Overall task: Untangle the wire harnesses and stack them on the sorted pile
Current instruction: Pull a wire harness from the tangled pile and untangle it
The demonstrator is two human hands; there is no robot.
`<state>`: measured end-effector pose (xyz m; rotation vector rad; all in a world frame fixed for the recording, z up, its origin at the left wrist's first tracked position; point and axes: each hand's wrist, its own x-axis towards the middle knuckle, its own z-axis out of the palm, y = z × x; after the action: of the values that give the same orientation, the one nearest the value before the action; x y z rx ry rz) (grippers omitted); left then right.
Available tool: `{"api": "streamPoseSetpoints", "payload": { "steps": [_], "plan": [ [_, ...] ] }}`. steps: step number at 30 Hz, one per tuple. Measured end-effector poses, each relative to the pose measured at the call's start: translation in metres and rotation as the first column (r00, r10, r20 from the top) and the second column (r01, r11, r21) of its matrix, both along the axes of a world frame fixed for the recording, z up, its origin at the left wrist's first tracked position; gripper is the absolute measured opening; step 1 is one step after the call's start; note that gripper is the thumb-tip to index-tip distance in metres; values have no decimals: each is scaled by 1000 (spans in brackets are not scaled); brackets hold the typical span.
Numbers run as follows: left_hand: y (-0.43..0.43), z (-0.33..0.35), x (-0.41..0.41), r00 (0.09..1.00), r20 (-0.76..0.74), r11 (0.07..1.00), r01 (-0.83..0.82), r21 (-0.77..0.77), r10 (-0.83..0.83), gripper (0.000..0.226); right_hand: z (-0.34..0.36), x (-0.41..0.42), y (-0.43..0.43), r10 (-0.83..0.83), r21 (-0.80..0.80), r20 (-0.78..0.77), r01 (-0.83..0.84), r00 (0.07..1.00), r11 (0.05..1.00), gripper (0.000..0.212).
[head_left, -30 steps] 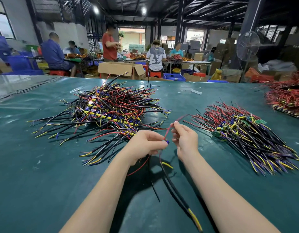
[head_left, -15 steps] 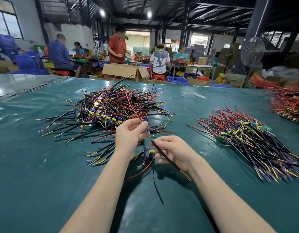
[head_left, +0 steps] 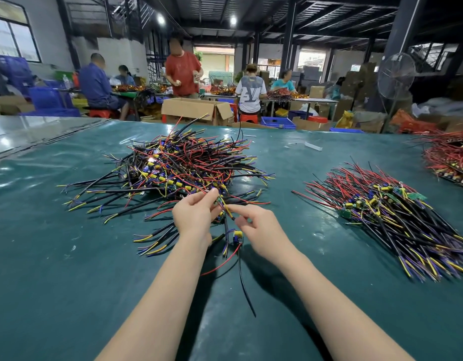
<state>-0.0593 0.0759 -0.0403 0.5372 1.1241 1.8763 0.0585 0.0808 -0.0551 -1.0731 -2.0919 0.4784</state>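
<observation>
- At a green table (head_left: 68, 282) in a busy workshop, a person works one harness (head_left: 226, 227) loose at the near edge of the tangled heap (head_left: 183, 162).
- The left hand (head_left: 196, 217), fingers curled, pinches a few wires where they run into the heap. The right hand (head_left: 261, 230), just beside it, pinches a wire between thumb and forefinger, with the other fingers loosely bent.
- Below the hands sits the harness's small board (head_left: 237, 237); whether it hangs or rests on the table cannot be told. A black lead (head_left: 244, 282) and a red lead (head_left: 220, 265) trail back toward the person.
- The step in hand appears to be the untangling. The harness's upper end meets the heap and does not look free.
- The next move likely calls for teasing the caught wires apart and drawing the harness clear without dragging its neighbours along. It would then go to the sorted pile (head_left: 392, 217), well apart to the right, laid in line with the wires there.
- Other workers sit at benches behind.
</observation>
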Motion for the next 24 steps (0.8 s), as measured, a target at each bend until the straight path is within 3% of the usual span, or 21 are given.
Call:
{"api": "streamPoseSetpoints", "payload": {
  "steps": [4,6,8,11,15,17,18,20,21,22,24],
  "plan": [
    [1,0,-1,998,21,997,62,-46,-61,15,-5,-3,1,-53,113,265,23,963,993,42],
    [0,1,-2,991,43,990,132,-54,-130,10,-7,-4,1,-76,127,295,39,952,991,43],
    [-2,2,0,980,14,977,197,-77,-196,29,-9,-1,2,-106,136,315,66,943,989,43],
    [-2,2,2,983,-96,983,144,-111,-155,44,-9,-1,1,-138,154,330,91,934,984,40],
    [0,3,2,991,-108,994,66,-90,-75,47,-3,-4,-1,-166,176,327,113,930,978,40],
    [0,2,1,990,-128,996,53,-76,-63,50,0,-5,-3,-129,59,214,119,968,991,35],
    [0,2,1,987,-150,997,49,-66,-59,52,1,-5,-4,-94,-98,81,102,992,990,30],
    [-2,3,2,977,-207,998,40,-37,-47,55,5,-3,-8,-83,-488,-299,-78,951,869,17],
    [-3,3,3,971,-235,999,38,-21,-42,55,6,-1,-9,-114,-590,-455,-203,883,781,15],
    [-4,4,4,967,-251,999,40,-4,-40,55,7,0,-9,-147,-623,-552,-289,821,727,16],
    [-4,8,5,970,-239,998,56,15,-51,54,7,-3,-10,-138,-596,-644,-381,752,706,12]
  ]
}}
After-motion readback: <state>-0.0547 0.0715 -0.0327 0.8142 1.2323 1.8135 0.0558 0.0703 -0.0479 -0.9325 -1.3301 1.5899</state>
